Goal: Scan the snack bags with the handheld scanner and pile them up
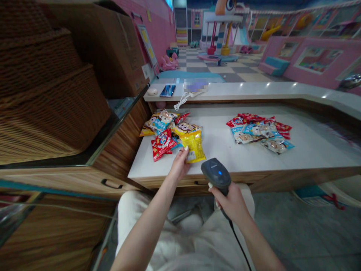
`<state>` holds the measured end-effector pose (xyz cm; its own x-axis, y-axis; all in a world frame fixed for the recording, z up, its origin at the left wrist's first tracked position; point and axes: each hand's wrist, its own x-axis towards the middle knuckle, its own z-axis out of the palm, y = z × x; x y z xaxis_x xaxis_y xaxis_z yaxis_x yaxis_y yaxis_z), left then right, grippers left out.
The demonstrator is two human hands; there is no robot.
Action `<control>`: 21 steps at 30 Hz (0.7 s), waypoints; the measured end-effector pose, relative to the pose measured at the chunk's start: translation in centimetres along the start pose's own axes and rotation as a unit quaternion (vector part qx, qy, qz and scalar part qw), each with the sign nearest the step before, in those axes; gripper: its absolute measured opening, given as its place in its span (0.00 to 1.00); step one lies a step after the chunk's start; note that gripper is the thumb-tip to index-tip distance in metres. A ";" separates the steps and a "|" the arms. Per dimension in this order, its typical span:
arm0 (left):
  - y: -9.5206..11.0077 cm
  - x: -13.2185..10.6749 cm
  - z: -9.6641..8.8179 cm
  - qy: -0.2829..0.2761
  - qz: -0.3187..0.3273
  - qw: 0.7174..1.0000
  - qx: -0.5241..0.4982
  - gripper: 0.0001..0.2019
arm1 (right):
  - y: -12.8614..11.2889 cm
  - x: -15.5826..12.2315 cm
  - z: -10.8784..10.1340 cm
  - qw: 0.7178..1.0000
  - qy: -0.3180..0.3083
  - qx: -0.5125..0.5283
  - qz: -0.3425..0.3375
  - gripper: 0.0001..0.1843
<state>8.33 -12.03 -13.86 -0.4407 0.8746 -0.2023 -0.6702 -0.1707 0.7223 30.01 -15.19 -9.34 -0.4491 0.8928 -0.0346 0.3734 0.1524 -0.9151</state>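
My left hand (180,162) grips the lower left corner of a yellow snack bag (194,146), whose printed label faces up near the desk's front edge. In my right hand (229,199) is a dark grey barcode scanner (216,174) with a blue light on top, its head pointing up and left toward the bag. Its black cable (238,241) hangs down from the handle. Behind the yellow bag lies a loose pile of red, blue and yellow snack bags (162,122). Farther right rests a second pile of red and blue bags (256,130).
The white desk (214,131) has a raised ledge (239,90) behind it, bearing a phone (168,90), a white cable (182,101) and a small pale case (152,91). Wicker baskets (53,101) and a cardboard box (113,49) stand at the left. A drawer handle (111,184) juts out below them.
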 end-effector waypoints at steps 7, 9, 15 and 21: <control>-0.2 0.3 -0.7 0.003 0.004 1.000 -0.027 0.20 | -1.3 0.3 1.7 0.999 -0.012 -0.034 -0.036 0.09; -0.4 0.4 -0.6 -0.005 -0.002 1.000 -0.027 0.20 | -1.5 0.4 2.0 0.998 -0.012 -0.051 -0.040 0.08; -0.3 0.2 -0.6 -0.015 0.009 0.999 -0.033 0.19 | -1.8 0.8 2.5 0.994 0.004 -0.075 -0.074 0.08; -0.4 0.2 -0.7 -0.010 0.004 0.999 -0.040 0.19 | -2.0 1.0 2.5 0.996 -0.008 -0.072 -0.056 0.08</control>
<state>8.07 -12.16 -14.62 -0.4349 0.8819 -0.1819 -0.7121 -0.2131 0.6689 26.77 -15.72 -8.56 -0.5073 0.8600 0.0558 0.4326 0.3101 -0.8466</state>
